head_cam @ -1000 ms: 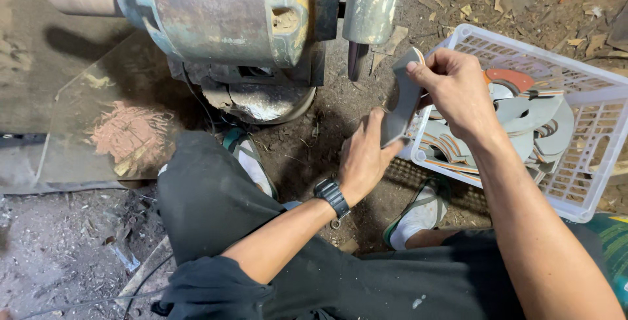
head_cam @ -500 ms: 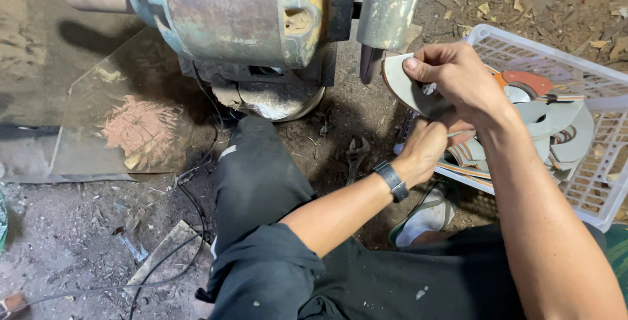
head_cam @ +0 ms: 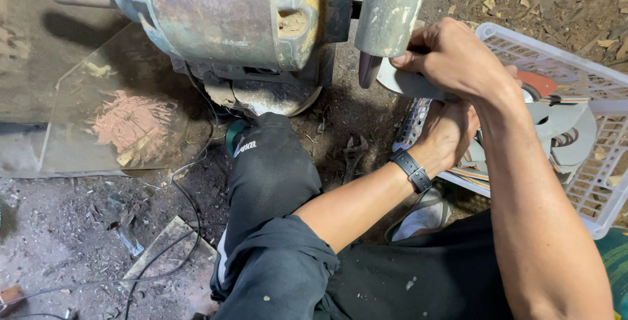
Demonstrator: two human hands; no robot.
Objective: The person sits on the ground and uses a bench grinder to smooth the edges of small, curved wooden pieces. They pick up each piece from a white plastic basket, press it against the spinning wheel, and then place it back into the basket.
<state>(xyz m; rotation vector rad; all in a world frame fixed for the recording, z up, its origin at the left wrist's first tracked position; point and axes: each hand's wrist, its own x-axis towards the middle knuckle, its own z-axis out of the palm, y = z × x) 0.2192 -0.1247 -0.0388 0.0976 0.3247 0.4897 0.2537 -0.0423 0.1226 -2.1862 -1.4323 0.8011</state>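
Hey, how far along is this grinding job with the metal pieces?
Done: cannot be told; the white crate holds a pile of curved grey metal pieces, and finished ones do not stand out from raw ones. In hand: the right hand and left hand press one grey metal piece at the wheel of the bench grinder. Left: possibly the pile in the crate.

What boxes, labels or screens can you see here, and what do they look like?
White plastic crate: on the ground at the right, rectangular, with lattice walls, holding grey curved metal pieces.
Small white mark: on the knee of the dark trousers, near the middle.
Wristwatch: on the left wrist, black band; its face is not in view.
No signs or screens show.
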